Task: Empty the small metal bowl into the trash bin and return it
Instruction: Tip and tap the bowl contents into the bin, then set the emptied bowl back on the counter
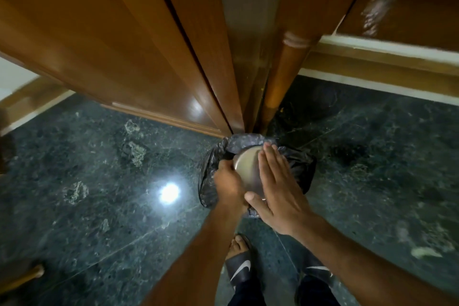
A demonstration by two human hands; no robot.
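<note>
Looking down from the head camera: holding the small metal bowl (247, 169) upside down right over the trash bin (301, 169), rounded bottom facing up toward the camera, mouth pointing down into the black bag. Gripping the bowl's left rim with the left hand (228, 185), fingers curled closed around it. Resting the right hand (277, 189) flat and open against the bowl's upturned bottom, fingers straight. Standing in black slides (239, 269) on dark marble floor (99, 181), beside wooden doors (124, 45).
</note>
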